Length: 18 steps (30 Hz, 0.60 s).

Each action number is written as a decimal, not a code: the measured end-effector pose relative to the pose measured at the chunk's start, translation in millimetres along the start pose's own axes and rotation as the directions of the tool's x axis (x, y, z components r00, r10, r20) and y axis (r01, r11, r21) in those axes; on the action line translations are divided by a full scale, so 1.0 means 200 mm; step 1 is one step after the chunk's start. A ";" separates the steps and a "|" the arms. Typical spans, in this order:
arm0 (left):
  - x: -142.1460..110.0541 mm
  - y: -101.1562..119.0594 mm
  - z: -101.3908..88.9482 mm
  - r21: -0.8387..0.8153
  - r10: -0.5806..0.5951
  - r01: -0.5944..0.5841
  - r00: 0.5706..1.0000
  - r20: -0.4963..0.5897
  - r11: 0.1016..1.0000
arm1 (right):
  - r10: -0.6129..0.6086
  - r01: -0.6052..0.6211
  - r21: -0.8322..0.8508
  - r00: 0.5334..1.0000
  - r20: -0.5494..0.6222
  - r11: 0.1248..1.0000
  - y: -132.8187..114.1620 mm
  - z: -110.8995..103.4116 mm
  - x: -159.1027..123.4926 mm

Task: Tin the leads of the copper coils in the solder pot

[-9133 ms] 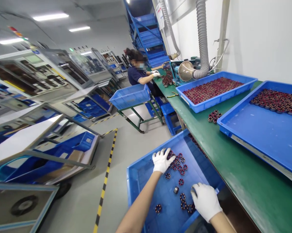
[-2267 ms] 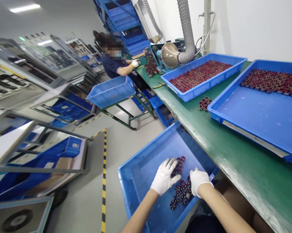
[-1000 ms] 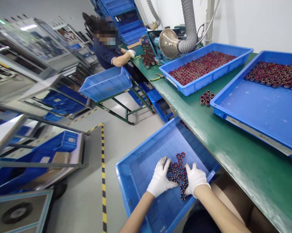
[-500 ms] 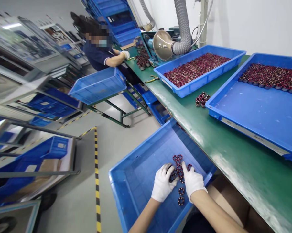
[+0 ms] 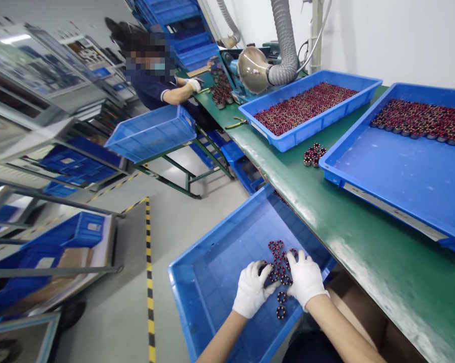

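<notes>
Low in the blue bin (image 5: 212, 297) below the bench edge, several small dark rings with red and copper-coloured segments (image 5: 276, 259) lie clustered between my white-gloved hands. My left hand (image 5: 252, 288) curls its fingers and thumb round rings at the left of the cluster, partly hiding them. On the other side, my right hand (image 5: 306, 278) has its bent fingers round a ring at the cluster's right edge, and its fingertips partly cover it. Two loose rings (image 5: 281, 304) lie nearer to me, below the cluster.
On the green bench (image 5: 299, 186) stand a blue tray full of rings (image 5: 283, 143) and a partly filled blue tray (image 5: 397, 186). A few rings (image 5: 314, 155) sit between them. Pliers (image 5: 236, 123) and a machine with a duct (image 5: 253, 70) are farther back. A co-worker (image 5: 151, 85) works beyond.
My right hand has shifted slightly right, its fingers now bent round a ring at the cluster's right. My left hand has moved slightly left, and the rings by it are rearranged.
</notes>
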<state>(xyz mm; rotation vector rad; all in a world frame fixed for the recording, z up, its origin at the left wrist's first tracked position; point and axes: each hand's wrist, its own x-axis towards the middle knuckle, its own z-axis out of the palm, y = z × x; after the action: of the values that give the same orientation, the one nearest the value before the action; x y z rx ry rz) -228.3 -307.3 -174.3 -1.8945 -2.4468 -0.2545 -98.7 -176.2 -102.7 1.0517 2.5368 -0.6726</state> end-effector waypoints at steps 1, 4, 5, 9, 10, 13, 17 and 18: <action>0.01 0.03 0.00 0.023 -0.059 0.060 0.998 -0.022 0.998 | -0.007 0.007 0.000 1.000 0.005 1.000 0.00 -0.01 0.00; 0.02 0.12 0.00 0.068 -0.213 0.218 0.974 -0.084 0.973 | -0.029 0.028 0.023 0.999 0.035 0.999 0.01 -0.02 0.00; 0.03 0.15 0.00 0.073 -0.245 0.253 0.964 -0.099 0.965 | -0.044 0.043 0.035 0.998 0.044 0.998 0.02 -0.02 0.00; 0.05 0.20 0.02 0.058 -0.267 0.275 0.956 -0.120 0.960 | -0.121 0.117 0.076 0.991 0.059 0.990 0.06 -0.03 0.00; 0.05 0.19 0.03 0.047 -0.246 0.252 0.963 -0.114 0.966 | -0.131 0.127 0.076 0.990 0.052 0.989 0.06 -0.03 0.00; 0.06 0.13 0.03 0.007 -0.161 0.163 0.983 -0.090 0.987 | -0.138 0.138 0.048 0.990 -0.001 0.989 0.08 -0.04 -0.01; 0.05 0.04 0.02 -0.050 -0.111 0.108 0.991 -0.073 0.993 | -0.191 0.191 -0.004 0.981 -0.038 0.982 0.08 -0.04 -0.03; 0.04 0.02 0.02 -0.067 -0.119 0.114 0.990 -0.078 0.991 | -0.206 0.206 -0.012 0.978 -0.032 0.979 0.08 -0.03 -0.02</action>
<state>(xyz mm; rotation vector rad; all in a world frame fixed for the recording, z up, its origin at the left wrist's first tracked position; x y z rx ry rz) -226.0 -297.5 -177.1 -1.7282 -2.5265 -0.4083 -84.3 -165.4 -100.1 0.8096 2.6998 -0.7016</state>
